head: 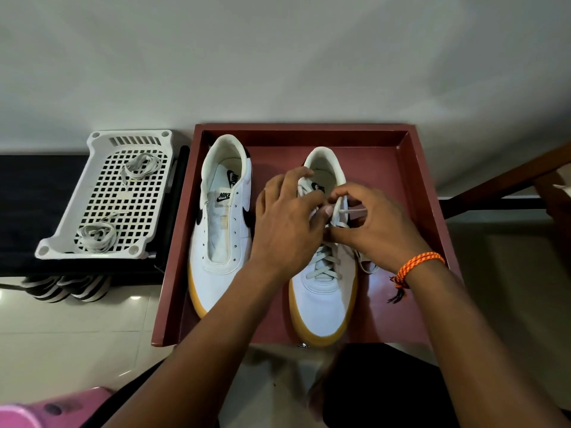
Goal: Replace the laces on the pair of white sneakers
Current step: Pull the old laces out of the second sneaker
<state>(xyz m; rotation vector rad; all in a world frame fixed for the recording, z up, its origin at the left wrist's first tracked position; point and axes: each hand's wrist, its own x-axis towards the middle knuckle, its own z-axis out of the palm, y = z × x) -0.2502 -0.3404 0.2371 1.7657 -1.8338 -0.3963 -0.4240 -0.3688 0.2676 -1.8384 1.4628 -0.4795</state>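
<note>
Pale floor tiles and a plain white wall frame a dark red tray (411, 186) holding a pair of white sneakers with gum-coloured soles, seen from above. At the tray's left side, the left sneaker (221, 230) sits without laces, its tongue and empty eyelets exposed. To its right, the right sneaker (323, 291) is laced with a pale lace (324, 264) across its lower eyelets. Both hands work at the upper eyelets of this shoe: the left hand (284, 223) lies over the shoe's left flank, fingers curled round the collar and tongue, thumb pressed by the lace; the right hand (375, 225), an orange braided bracelet (417, 267) on its wrist, pinches a strand of the lace between thumb and fingers. One loose end trails onto the tray beside the shoe. Left of the tray, a white perforated basket (92, 193) rests on a dark low shelf (37, 186) and holds two bundled laces (140, 166). Striped footwear (66, 288) shows beneath the shelf.
</note>
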